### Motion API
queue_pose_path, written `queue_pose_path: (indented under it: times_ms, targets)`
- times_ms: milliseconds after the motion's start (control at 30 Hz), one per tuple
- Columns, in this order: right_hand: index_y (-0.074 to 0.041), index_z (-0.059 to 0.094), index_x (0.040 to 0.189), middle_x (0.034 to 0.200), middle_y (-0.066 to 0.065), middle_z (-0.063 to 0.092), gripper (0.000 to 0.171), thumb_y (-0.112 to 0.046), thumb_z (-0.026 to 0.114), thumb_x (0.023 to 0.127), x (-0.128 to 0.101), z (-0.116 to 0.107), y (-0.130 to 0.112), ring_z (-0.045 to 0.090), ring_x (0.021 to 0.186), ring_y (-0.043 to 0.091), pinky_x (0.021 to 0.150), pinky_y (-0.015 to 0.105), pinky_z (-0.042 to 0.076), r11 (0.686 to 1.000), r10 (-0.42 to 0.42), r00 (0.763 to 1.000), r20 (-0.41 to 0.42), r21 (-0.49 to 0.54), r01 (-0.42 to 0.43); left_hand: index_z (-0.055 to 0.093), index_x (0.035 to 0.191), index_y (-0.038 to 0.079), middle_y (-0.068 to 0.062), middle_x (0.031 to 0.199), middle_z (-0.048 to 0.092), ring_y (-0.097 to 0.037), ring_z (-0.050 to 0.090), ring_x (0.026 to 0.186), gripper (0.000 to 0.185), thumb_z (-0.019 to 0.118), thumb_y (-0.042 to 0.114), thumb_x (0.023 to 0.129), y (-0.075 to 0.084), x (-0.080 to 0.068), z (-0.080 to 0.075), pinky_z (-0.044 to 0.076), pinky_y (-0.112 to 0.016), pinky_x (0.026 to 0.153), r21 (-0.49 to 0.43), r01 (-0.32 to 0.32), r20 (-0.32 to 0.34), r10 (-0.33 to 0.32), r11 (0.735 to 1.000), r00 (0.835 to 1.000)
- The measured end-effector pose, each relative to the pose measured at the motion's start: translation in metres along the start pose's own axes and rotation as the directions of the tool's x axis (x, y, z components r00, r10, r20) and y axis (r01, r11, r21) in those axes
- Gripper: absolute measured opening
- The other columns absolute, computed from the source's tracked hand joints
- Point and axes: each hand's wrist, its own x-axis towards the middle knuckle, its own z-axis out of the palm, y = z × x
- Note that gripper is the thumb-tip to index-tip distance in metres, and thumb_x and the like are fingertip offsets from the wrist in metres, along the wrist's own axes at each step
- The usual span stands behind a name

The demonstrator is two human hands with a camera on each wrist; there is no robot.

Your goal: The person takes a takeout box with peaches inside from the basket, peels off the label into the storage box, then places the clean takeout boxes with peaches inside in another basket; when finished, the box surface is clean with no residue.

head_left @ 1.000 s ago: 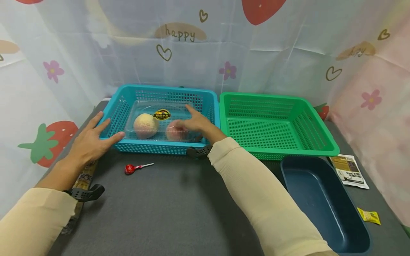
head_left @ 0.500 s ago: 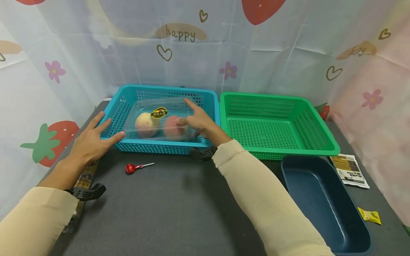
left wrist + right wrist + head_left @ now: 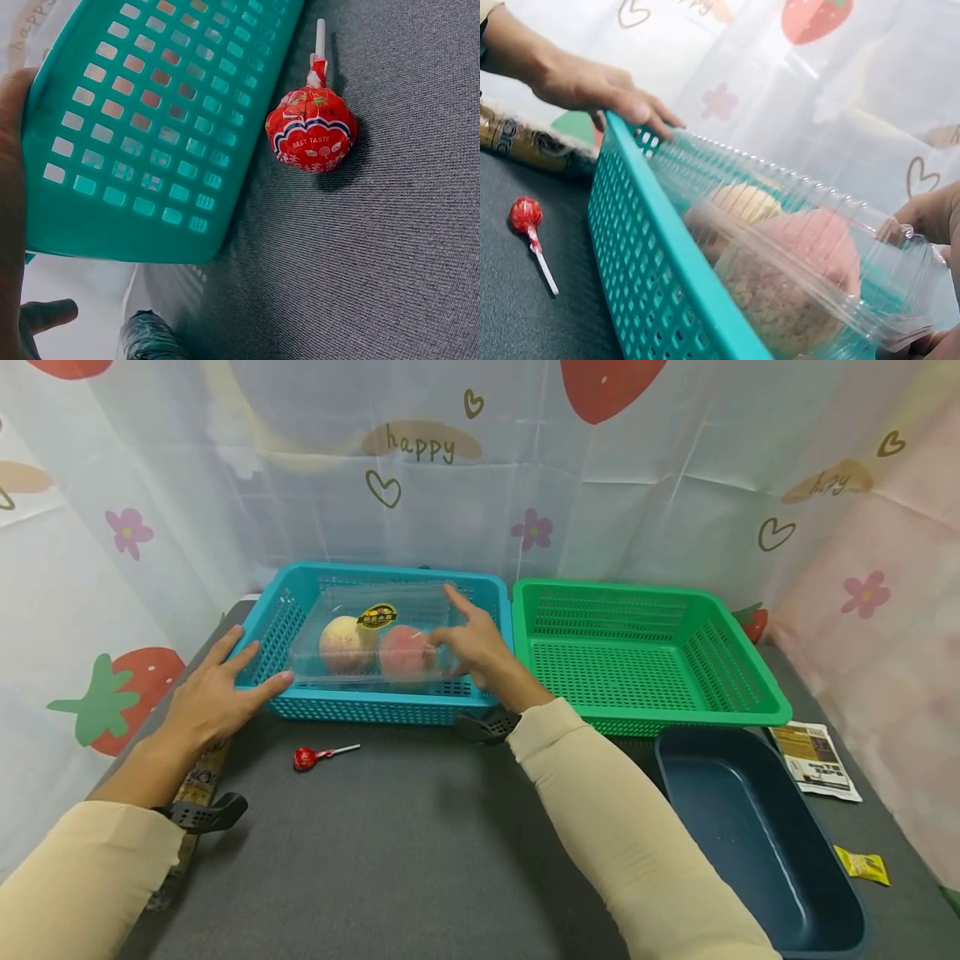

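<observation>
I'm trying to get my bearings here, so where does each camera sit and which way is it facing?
Head: looks forward and down at the blue basket; both hands and sleeves show.
Left wrist: by the left hand, looks down at the basket's corner and the lollipop.
Right wrist: low at the basket's front, looks across the clear fruit box to the left hand; right fingers at the edge.
All share basket; lollipop too.

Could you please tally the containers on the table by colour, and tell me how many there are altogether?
Teal basket: 1
Green basket: 1
Dark blue tub: 1
Clear fruit box, held by the right hand over the teal basket: 1
Total: 4
</observation>
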Motion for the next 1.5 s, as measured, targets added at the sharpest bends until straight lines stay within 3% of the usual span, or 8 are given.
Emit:
queue_pose_path:
  times_ms: [200, 467, 567, 633, 700, 1033, 1333, 1500]
  targets:
    - [-0.037, 0.027, 0.152, 0.159, -0.006, 0.01, 0.086, 0.002, 0.062, 0.085, -0.007, -0.007, -0.009, 0.032, 0.131, 0.037, 0.067, 0.05, 0.056, 0.995, -0.023, 1.0, -0.003, 0.095, 0.024, 0.02, 0.152, 0.001, -0.016, 0.16, -0.001, -0.051, 0.012, 0.138, 0.087, 0.047, 0.059, 0.093, 0.001, 0.001, 0.0, 0.016, -0.075, 0.096, 0.004, 0.002, 0.002, -0.002, 1.0, 1.0]
    - [-0.037, 0.03, 0.151, 0.157, 0.004, 0.01, 0.082, 0.004, 0.06, 0.087, -0.019, -0.022, -0.018, 0.042, 0.111, 0.029, 0.067, 0.053, 0.055, 0.985, -0.046, 0.999, -0.017, 0.167, 0.049, 0.02, 0.152, 0.001, -0.017, 0.159, 0.0, -0.052, 0.013, 0.137, 0.086, 0.046, 0.059, 0.094, 0.002, 0.002, 0.0, 0.018, -0.076, 0.094, 0.024, -0.006, 0.002, 0.006, 1.0, 1.0]
    - [-0.037, 0.033, 0.15, 0.12, 0.009, 0.049, 0.08, 0.003, 0.061, 0.087, -0.025, -0.028, -0.022, 0.05, 0.086, 0.022, 0.066, 0.052, 0.055, 0.983, -0.051, 0.998, -0.027, 0.174, 0.055, 0.02, 0.152, 0.001, -0.018, 0.159, -0.001, -0.053, 0.013, 0.136, 0.086, 0.047, 0.058, 0.094, 0.002, 0.002, 0.0, 0.018, -0.077, 0.093, 0.02, -0.008, 0.003, 0.008, 1.0, 1.0]
    - [-0.037, 0.034, 0.15, 0.082, 0.004, 0.047, 0.079, 0.002, 0.062, 0.087, -0.029, -0.032, -0.024, 0.042, 0.068, 0.016, 0.062, 0.046, 0.055, 0.984, -0.058, 0.998, -0.034, 0.167, 0.063, 0.02, 0.152, 0.001, -0.017, 0.159, -0.001, -0.054, 0.014, 0.136, 0.087, 0.047, 0.058, 0.094, 0.002, 0.002, 0.0, 0.018, -0.077, 0.094, 0.015, -0.008, 0.004, 0.007, 1.0, 1.0]
    - [-0.037, 0.035, 0.149, 0.065, 0.004, 0.032, 0.078, 0.001, 0.062, 0.087, -0.033, -0.037, -0.027, 0.032, 0.058, 0.018, 0.058, 0.041, 0.052, 0.986, -0.069, 0.997, -0.042, 0.152, 0.074, 0.02, 0.152, 0.001, -0.017, 0.159, -0.001, -0.054, 0.014, 0.136, 0.087, 0.048, 0.058, 0.094, 0.002, 0.001, 0.0, 0.018, -0.076, 0.094, 0.011, -0.006, 0.004, 0.006, 1.0, 1.0]
    - [-0.038, 0.037, 0.148, 0.066, 0.003, 0.04, 0.077, 0.001, 0.061, 0.087, -0.062, -0.049, -0.047, 0.04, 0.066, 0.018, 0.05, 0.033, 0.031, 0.979, -0.118, 0.993, -0.022, 0.165, 0.12, 0.02, 0.152, 0.0, -0.017, 0.159, 0.0, -0.055, 0.016, 0.135, 0.086, 0.048, 0.057, 0.094, 0.001, -0.002, 0.001, 0.02, -0.076, 0.094, 0.002, -0.004, -0.011, 0.004, 1.0, 1.0]
    - [-0.038, 0.036, 0.148, 0.069, 0.004, 0.039, 0.075, 0.001, 0.056, 0.088, -0.093, -0.056, -0.054, 0.038, 0.069, 0.018, 0.049, 0.037, 0.034, 0.972, -0.18, 0.984, 0.004, 0.153, 0.178, 0.02, 0.152, 0.0, -0.017, 0.159, -0.001, -0.055, 0.016, 0.134, 0.087, 0.048, 0.057, 0.094, 0.002, -0.001, 0.002, 0.021, -0.076, 0.094, -0.001, -0.001, -0.005, 0.001, 1.0, 1.0]
    - [-0.036, 0.035, 0.149, 0.07, 0.004, 0.035, 0.076, 0.003, 0.056, 0.087, -0.111, -0.062, -0.052, 0.039, 0.067, 0.017, 0.067, 0.05, 0.054, 0.963, -0.187, 0.982, 0.011, 0.197, 0.182, 0.02, 0.151, -0.001, -0.018, 0.159, -0.001, -0.056, 0.017, 0.134, 0.086, 0.048, 0.057, 0.094, 0.002, 0.0, 0.002, 0.021, -0.075, 0.094, 0.005, -0.004, -0.011, 0.004, 1.0, 1.0]
